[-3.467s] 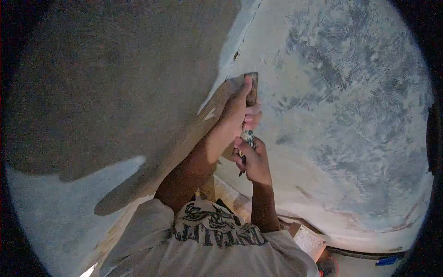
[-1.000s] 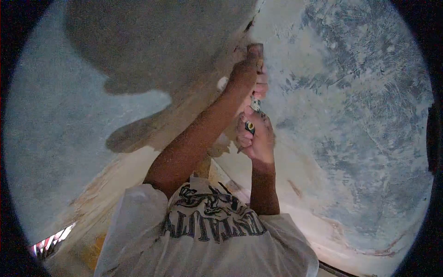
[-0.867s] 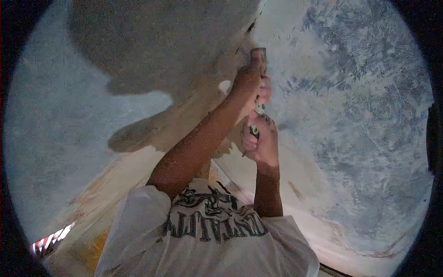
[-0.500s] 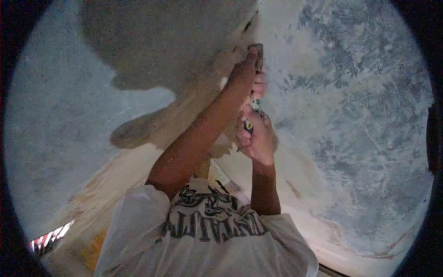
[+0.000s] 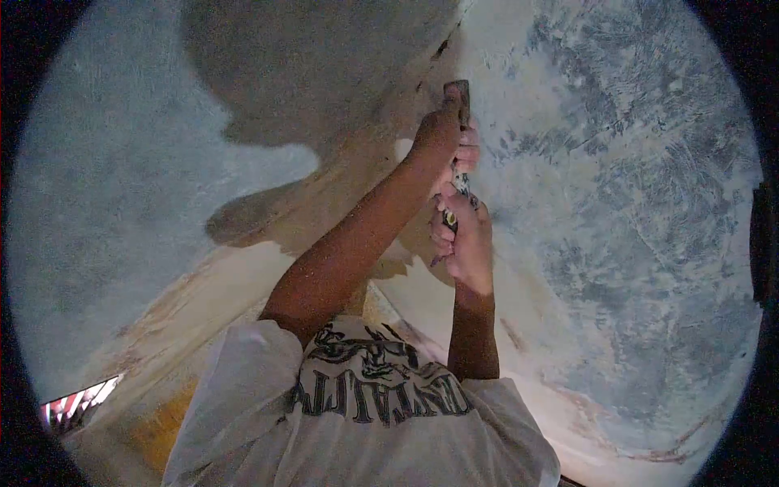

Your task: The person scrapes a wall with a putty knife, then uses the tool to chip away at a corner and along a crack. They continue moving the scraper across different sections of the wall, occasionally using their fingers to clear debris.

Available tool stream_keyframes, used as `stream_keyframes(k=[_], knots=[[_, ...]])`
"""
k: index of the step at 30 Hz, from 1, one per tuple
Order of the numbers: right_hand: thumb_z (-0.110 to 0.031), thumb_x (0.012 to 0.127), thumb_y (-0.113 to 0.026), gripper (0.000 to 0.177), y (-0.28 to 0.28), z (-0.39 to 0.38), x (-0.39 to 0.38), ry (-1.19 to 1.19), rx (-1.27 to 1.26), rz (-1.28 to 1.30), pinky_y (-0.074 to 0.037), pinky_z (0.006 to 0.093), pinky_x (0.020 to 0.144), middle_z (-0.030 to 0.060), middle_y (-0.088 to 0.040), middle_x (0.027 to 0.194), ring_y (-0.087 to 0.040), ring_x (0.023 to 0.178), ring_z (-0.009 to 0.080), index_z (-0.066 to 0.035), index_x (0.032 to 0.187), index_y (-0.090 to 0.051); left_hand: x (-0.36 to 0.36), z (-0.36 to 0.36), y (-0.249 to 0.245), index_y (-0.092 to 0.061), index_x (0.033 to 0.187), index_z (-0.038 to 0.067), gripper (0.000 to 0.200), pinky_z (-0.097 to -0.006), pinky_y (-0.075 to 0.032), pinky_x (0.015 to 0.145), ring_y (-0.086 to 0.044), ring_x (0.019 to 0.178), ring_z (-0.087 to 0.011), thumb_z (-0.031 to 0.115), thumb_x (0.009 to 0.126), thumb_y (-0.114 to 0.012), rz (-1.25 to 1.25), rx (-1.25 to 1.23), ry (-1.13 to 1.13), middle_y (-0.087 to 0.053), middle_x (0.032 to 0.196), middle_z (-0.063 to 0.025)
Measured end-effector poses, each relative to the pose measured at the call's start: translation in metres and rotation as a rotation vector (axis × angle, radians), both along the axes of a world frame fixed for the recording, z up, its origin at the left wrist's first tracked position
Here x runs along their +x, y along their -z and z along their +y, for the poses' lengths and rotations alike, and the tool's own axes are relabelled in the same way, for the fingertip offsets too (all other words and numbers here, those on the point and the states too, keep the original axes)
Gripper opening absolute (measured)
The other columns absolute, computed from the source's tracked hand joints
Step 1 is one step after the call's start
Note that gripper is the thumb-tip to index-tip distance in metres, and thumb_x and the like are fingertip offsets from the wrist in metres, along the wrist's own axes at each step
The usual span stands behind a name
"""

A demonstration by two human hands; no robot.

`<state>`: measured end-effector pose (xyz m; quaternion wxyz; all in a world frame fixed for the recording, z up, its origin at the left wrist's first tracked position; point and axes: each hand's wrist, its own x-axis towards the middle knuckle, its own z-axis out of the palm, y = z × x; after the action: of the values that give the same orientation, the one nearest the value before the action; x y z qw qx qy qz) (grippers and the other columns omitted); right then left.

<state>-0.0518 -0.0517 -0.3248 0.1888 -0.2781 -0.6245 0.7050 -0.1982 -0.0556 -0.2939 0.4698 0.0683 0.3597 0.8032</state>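
Both of my arms reach up toward a wall corner, one hand above the other on the same long tool. My left hand is closed around its upper part, the thumb lying along a dark flat end beside the corner. A pale, dark-speckled stretch of the flat-ended tool shows between the hands. Below, my right hand wraps its fingers around the lower part, where a dark piece with a yellow spot sticks out. My palms hide the rest of it.
The right wall has patchy grey-white, streaked plaster. A smoother blue-grey wall is on the left, with my large shadow across it. A dark crack runs up the corner. At lower left is a small opening with red-and-white stripes.
Both hands and the tool have shifted slightly right in view, and my shadow has moved right too. The grip of both hands is the same.
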Motion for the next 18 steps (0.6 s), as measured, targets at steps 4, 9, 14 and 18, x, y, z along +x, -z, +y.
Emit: stream_keyframes(k=[4, 9, 14, 18], knots=[[-0.036, 0.091, -0.063, 0.029, -0.018, -0.011, -0.011, 0.031, -0.147, 0.054, -0.022, 0.0219, 0.036, -0.0036, -0.042, 0.053, -0.033, 0.040, 0.0042, -0.011, 0.082, -0.051, -0.015, 0.010, 0.001, -0.050, 0.074, 0.010, 0.057, -0.0338, -0.029, 0.038, -0.036, 0.040, -0.0155, 0.061, 0.097, -0.040, 0.028, -0.078, -0.119, -0.037, 0.053, 0.0006], [-0.034, 0.092, -0.062, 0.027, -0.015, -0.005, -0.002, 0.029, -0.092, -0.034, -0.023, 0.0218, 0.035, -0.0036, -0.043, 0.053, -0.034, 0.040, 0.0043, -0.011, 0.081, -0.051, -0.014, 0.012, 0.017, -0.048, 0.074, 0.010, 0.056, -0.0339, -0.029, 0.039, -0.035, 0.041, -0.0158, 0.061, 0.097, -0.040, -0.111, 0.173, 0.062, -0.038, 0.055, 0.0008], [-0.034, 0.091, -0.062, 0.027, -0.011, -0.013, -0.010, 0.116, -0.133, -0.016, -0.022, 0.0216, 0.035, -0.0037, -0.043, 0.052, -0.034, 0.039, 0.0042, -0.012, 0.081, -0.051, -0.017, 0.002, 0.006, -0.046, 0.075, 0.012, 0.056, -0.0324, -0.027, 0.039, -0.033, 0.041, -0.0151, 0.063, 0.095, -0.041, -0.086, 0.131, 0.042, -0.037, 0.055, 0.0020], [-0.036, 0.091, -0.063, 0.029, -0.010, -0.010, -0.007, 0.113, -0.163, -0.014, -0.023, 0.0212, 0.035, -0.0038, -0.043, 0.053, -0.035, 0.039, 0.0041, -0.013, 0.080, -0.051, -0.013, 0.005, 0.012, -0.046, 0.076, 0.013, 0.056, -0.0322, -0.027, 0.039, -0.032, 0.041, -0.0145, 0.065, 0.094, -0.041, -0.174, 0.200, 0.069, -0.036, 0.054, 0.0022]])
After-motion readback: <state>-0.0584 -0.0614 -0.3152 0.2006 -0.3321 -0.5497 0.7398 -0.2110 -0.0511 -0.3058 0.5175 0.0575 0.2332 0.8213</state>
